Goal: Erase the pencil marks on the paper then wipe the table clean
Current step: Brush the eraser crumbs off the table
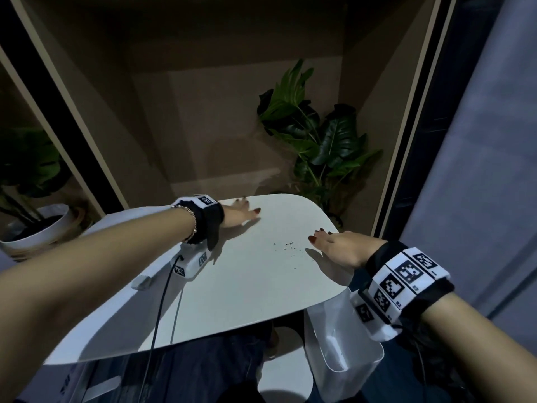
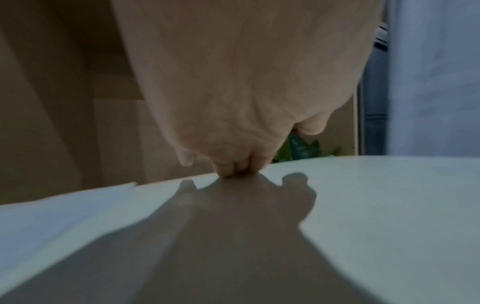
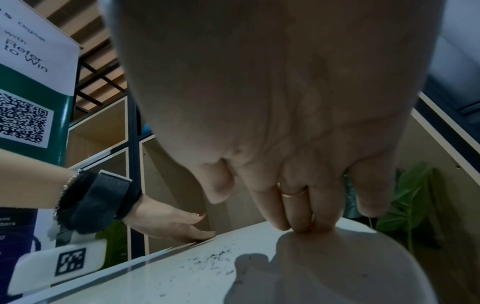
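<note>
Both hands are down flat on the white table (image 1: 247, 286), and the wiping stage looks under way. The right hand (image 1: 340, 248) rests with fingers straight, nothing held, just right of a scatter of dark eraser crumbs (image 1: 286, 245) lying mid-table. The left hand (image 1: 236, 213) lies open at the far edge, fingertips touching the surface, also gripping nothing. The paper (image 2: 59, 207) sits at the left side of the table; whether any pencil marks remain on it cannot be told. An eraser (image 1: 141, 281) lies near the left edge, so erasing seems done, while the crumbs are yet to be swept off. A clear bin (image 1: 343, 341) waits below the near right edge. Dim room: brown walls, a leafy plant (image 1: 316, 141) beyond the table, a white pot (image 1: 37, 225) far left.
</note>
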Tool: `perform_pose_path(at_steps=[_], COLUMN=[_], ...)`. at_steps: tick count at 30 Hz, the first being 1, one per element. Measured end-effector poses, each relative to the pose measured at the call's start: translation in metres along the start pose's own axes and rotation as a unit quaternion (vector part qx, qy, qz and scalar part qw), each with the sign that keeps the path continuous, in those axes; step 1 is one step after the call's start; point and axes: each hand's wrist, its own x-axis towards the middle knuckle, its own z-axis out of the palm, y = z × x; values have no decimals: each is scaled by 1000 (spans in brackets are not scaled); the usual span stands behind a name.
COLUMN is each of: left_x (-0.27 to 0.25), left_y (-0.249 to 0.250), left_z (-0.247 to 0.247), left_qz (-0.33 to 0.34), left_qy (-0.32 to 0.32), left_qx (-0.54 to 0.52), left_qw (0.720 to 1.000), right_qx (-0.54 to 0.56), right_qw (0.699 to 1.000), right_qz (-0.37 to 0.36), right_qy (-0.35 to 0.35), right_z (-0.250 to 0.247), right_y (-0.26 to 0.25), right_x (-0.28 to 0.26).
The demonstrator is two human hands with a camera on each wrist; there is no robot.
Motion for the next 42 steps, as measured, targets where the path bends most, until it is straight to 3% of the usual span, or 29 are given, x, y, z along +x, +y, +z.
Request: perform_pose_path(at_steps=[3,6,8,11,13,19,22,25,28,29,31,33,36,39,42], left_x=[-41,-61,-61,-53,-29,42,34,-23,-72,-80,-81,-73,-60,-69,-93], left_y=[40,48,42,31,16,-26,3,28,33,32,23,2,-28,-29,-2], left_z=[21,31,21,-10,-26,-13,7,20,24,21,9,-3,-4,13,27], left_qz=[104,195,187,119,72,5,25,159,252,251,192,101,22,24,111], left_qy=[-40,-107,-118,-8,46,-15,-4,-48,-130,-139,-90,-15,-10,-23,-33], left_qx=[47,85,35,-93,-115,-60,53,163,154,121,75,110,220,230,220], left_qw=[993,971,975,988,990,998,998,972,947,950,974,989,975,973,969], right_qx=[25,44,69,55,37,42,62,76,63,58,57,69,83,65,51], right_qw=[1000,999,997,998,999,999,998,997,998,998,998,997,996,998,998], right_qz=[11,8,10,12,7,-5,-10,2,4,4,-1,1,20,4,2], right_qy=[-1,4,15,7,8,10,15,15,17,18,18,24,34,27,24], right_z=[-4,-7,-7,-6,-5,-6,-6,-6,-7,-7,-7,-6,-5,-5,-5], right_y=[4,9,12,10,7,11,12,12,10,10,10,12,15,12,12], right_x=[0,-1,-1,-2,-2,1,2,3,-2,-3,-4,-2,1,-1,1])
